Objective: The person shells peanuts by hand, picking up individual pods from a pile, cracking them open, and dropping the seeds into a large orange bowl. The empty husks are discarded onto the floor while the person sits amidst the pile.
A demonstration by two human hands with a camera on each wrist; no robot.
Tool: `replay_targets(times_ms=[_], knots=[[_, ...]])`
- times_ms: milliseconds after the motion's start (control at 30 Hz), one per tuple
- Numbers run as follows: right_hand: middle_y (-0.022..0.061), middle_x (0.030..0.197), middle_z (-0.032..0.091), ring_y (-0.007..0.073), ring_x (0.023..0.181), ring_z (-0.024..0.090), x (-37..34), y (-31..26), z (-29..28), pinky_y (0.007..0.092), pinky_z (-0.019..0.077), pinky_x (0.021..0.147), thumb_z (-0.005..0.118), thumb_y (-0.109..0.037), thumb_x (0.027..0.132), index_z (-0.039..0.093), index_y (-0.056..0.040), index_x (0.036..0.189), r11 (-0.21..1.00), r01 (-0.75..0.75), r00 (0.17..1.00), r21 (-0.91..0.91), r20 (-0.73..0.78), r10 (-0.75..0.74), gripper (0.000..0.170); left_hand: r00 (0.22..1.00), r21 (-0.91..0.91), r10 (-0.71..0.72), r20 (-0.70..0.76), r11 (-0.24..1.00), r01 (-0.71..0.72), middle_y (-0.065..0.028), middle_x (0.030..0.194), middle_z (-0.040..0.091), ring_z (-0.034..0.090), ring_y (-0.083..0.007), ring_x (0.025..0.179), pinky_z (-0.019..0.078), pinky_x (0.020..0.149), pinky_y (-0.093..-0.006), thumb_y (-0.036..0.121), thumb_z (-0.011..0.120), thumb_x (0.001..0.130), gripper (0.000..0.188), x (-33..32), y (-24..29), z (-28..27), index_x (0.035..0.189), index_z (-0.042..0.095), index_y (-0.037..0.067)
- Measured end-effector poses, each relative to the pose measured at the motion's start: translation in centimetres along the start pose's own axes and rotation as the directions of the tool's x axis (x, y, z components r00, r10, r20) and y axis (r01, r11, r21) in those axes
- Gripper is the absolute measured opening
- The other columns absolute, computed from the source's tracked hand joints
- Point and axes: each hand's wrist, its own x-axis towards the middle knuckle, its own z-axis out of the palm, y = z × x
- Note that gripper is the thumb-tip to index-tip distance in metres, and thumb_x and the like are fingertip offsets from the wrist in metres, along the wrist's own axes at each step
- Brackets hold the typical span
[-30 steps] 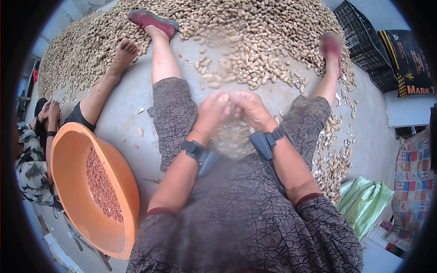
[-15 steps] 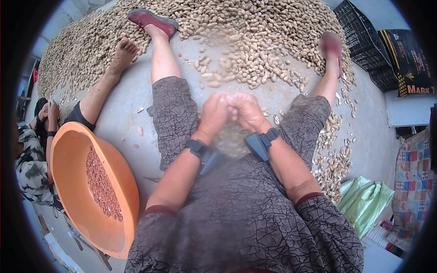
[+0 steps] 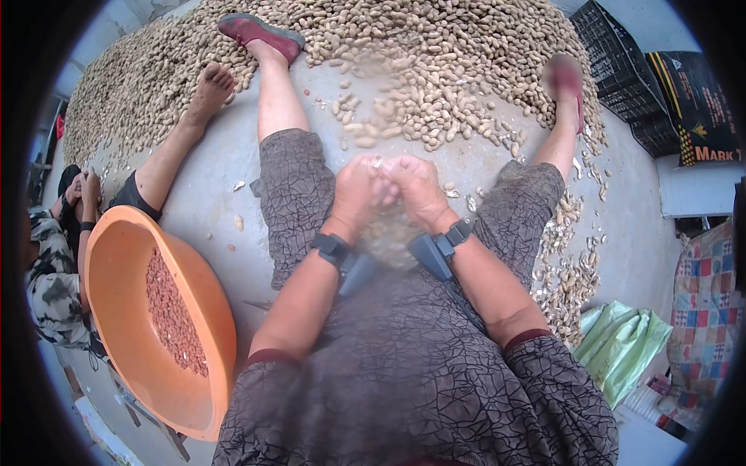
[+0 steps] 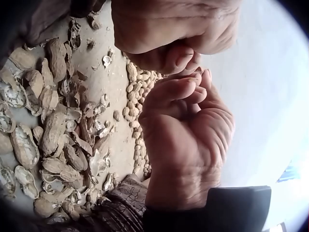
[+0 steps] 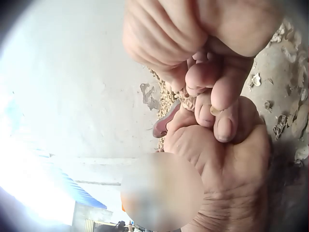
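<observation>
Both hands meet between the spread knees in the head view, fingers curled and thumbs close together. A peanut (image 5: 188,100), its tan shell partly showing, is pinched at the fingertips; the fingers hide most of it. My left hand (image 3: 356,190) grips it from the left, and my right hand (image 3: 420,191) has thumb and fingers at its other side. Seen from the left wrist, the left hand (image 4: 174,29) is above and the right hand (image 4: 186,145) below, fingertips meeting. Shells and peanuts (image 4: 53,130) lie beneath on the floor.
A large heap of unshelled peanuts (image 3: 466,39) spreads ahead. The orange basin (image 3: 116,311) at left holds reddish shelled kernels (image 3: 175,311). Another person's leg (image 3: 175,151) stretches out beside it. At right are empty shells (image 3: 571,272), a green sack (image 3: 625,346) and a black crate (image 3: 622,74).
The thumbs, pressed together half a second ago, now stand slightly apart, with a pale bit of shell showing between the hands. The right wrist has shifted slightly left.
</observation>
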Motion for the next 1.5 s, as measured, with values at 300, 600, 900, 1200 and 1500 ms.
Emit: replay_targets(times_ms=[300, 600, 900, 1200, 1500], knots=[[0.0084, 0.063, 0.060, 0.0149, 0.055, 0.059, -0.5, -0.3, 0.1, 0.0266, 0.0468, 0.049, 0.062, -0.012, 0.082, 0.057, 0.0020, 0.076, 0.780, 0.332, 0.927, -0.530, 0.028, -0.375, 0.016, 0.998, 0.152, -0.037, -0.049, 0.987, 0.044, -0.0024, 0.061, 0.049, 0.041, -0.0067, 0.045, 0.0308, 0.038, -0.0198, 0.029, 0.042, 0.096, 0.027, 2.0, -1.9, -2.0, 0.086, 0.054, 0.006], [0.0157, 0.064, 0.058, 0.0257, 0.054, 0.058, -0.4, 0.0, -0.1, 0.0343, 0.0450, 0.051, 0.066, -0.014, 0.075, 0.057, 0.0006, 0.077, 0.384, 0.452, 0.813, -0.805, 0.193, -0.549, 0.017, 0.984, -0.049, -0.175, -0.041, 0.984, 0.173, -0.0019, 0.064, 0.050, 0.043, -0.0076, 0.046, 0.0282, 0.036, -0.0181, 0.032, 0.044, 0.096, 0.032, 1.7, -1.2, -1.7, 0.085, 0.055, 0.004], [0.0039, 0.064, 0.058, 0.0093, 0.055, 0.057, 0.7, 0.0, -2.2, 0.0241, 0.0437, 0.048, 0.060, -0.012, 0.081, 0.055, 0.0000, 0.074, 0.883, 0.117, 0.977, -0.454, -0.108, -0.184, 0.015, 0.997, 0.321, -0.044, 0.056, 0.947, 0.024, -0.0012, 0.066, 0.057, 0.042, -0.0051, 0.051, 0.0287, 0.042, -0.0169, 0.028, 0.057, 0.089, 0.025, 1.6, -1.4, -2.0, 0.082, 0.061, 0.004], [0.0054, 0.066, 0.059, 0.0096, 0.055, 0.058, 0.5, -0.1, -2.0, 0.0226, 0.0453, 0.047, 0.056, -0.008, 0.082, 0.055, 0.0006, 0.079, 0.877, 0.133, 0.978, -0.462, -0.084, -0.193, 0.009, 0.990, 0.633, 0.059, 0.125, 0.764, -0.126, 0.0026, 0.064, 0.055, 0.042, -0.0024, 0.054, 0.0332, 0.049, -0.0169, 0.024, 0.056, 0.089, 0.021, 1.6, -1.2, -1.5, 0.090, 0.063, 0.004], [0.0046, 0.072, 0.061, 0.0096, 0.061, 0.060, 0.3, -1.2, -2.4, 0.0226, 0.0516, 0.053, 0.056, -0.007, 0.083, 0.057, -0.0016, 0.086, 0.991, -0.016, 0.997, -0.131, -0.071, 0.006, 0.006, 0.998, 0.229, 0.062, -0.030, 0.972, -0.054, 0.0030, 0.065, 0.053, 0.038, -0.0027, 0.051, 0.0308, 0.047, -0.0158, 0.020, 0.051, 0.093, 0.021, 1.3, -1.0, -1.5, 0.090, 0.062, 0.002]])
